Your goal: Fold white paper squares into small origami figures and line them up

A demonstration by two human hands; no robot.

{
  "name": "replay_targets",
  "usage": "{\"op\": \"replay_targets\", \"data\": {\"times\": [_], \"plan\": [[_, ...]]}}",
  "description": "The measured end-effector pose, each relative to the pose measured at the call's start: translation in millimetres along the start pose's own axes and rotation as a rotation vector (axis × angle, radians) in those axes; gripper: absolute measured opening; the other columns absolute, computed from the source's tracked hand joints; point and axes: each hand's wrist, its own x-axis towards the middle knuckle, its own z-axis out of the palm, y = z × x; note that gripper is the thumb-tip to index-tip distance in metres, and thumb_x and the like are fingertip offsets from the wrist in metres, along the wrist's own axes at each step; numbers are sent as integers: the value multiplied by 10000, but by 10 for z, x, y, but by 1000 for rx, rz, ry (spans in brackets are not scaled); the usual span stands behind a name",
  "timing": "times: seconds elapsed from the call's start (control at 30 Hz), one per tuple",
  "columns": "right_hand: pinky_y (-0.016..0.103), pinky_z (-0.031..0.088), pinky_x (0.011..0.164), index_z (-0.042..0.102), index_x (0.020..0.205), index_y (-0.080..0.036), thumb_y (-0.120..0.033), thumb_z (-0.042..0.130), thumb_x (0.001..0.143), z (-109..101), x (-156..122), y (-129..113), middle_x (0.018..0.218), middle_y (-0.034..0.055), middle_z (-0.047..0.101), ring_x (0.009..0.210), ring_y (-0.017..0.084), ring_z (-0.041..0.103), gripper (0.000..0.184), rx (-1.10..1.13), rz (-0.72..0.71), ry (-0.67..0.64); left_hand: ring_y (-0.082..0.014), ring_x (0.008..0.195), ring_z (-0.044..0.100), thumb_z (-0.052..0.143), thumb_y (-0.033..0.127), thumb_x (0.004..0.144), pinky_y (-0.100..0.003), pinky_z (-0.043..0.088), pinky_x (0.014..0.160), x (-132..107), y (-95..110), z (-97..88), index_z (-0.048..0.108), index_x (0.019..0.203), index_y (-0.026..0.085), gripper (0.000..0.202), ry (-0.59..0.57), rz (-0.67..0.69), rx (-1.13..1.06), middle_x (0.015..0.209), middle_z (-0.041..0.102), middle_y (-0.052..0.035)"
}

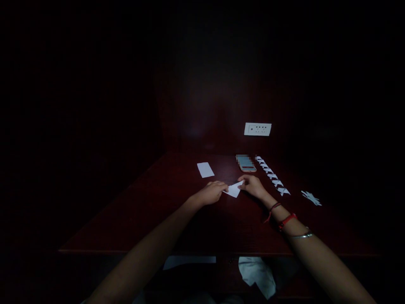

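A small folded piece of white paper (233, 191) lies between my two hands over the dark red table. My left hand (214, 192) is closed at its left corner, fingertips on the paper. At the upper right corner, my right hand (251, 185) pinches the paper between thumb and fingers. Beyond my left hand lies a flat white paper sheet (205, 169). To the right of my right hand runs a row of several folded white paper pieces (272, 176).
A phone (247, 163) with a lit screen lies behind my hands. Thin white paper strips (311, 198) are piled at the right of the table (142, 219). A white socket panel (257, 129) is on the back wall. Pale material (257, 272) shows below the front edge.
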Motion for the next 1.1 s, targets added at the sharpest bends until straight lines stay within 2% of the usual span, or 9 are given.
{"op": "replay_targets", "data": {"times": [0.13,0.27,0.4,0.5,0.63,0.83,1.1], "plan": [[197,384,541,568,780,-156,-192,559,569,-15,-52,-130,616,-13,561,543,87,505,214,-39,-88,41,-149,965,403,316,82,751,-283,314,809,13,-1,16,415,1088,295,410,-8,17,44,1061,456,8],[202,396,558,571,777,-158,-192,563,578,0,-62,-157,627,-6,576,563,95,521,203,-15,-155,24,-148,979,392,316,67,738,-279,313,805,16,-23,24,443,1067,315,431,-5,10,55,1089,444,32],[209,409,586,582,784,-150,-206,568,597,9,-65,-146,681,13,601,609,106,542,196,43,-193,-58,-145,1010,374,321,54,718,-287,293,839,27,-48,20,448,1066,292,441,-12,29,38,1125,442,45],[220,403,628,611,716,-157,-215,549,631,-18,-82,-175,709,21,613,645,114,545,120,-6,-290,-147,-141,1004,387,318,48,711,-288,291,842,40,-67,29,446,1067,283,445,-17,36,33,1109,465,40],[223,393,663,608,734,-157,-189,502,679,-73,-100,-210,757,26,615,689,114,542,124,-53,-387,-175,-138,1000,394,319,54,708,-285,294,842,44,-94,55,433,1075,285,449,-16,44,24,1119,458,43],[210,388,656,583,746,-146,-157,466,699,-117,-98,-209,742,17,608,684,104,536,126,-69,-446,-222,-138,1001,392,316,86,731,-291,288,850,32,-113,62,430,1079,288,418,-11,58,10,1124,456,49],[218,396,664,597,833,-157,-107,476,661,-87,-97,-213,786,25,609,706,111,539,216,-115,-437,-161,-150,1016,380,320,138,768,-305,286,854,3,-98,53,418,1098,286,375,-18,33,25,1143,442,43]]}}
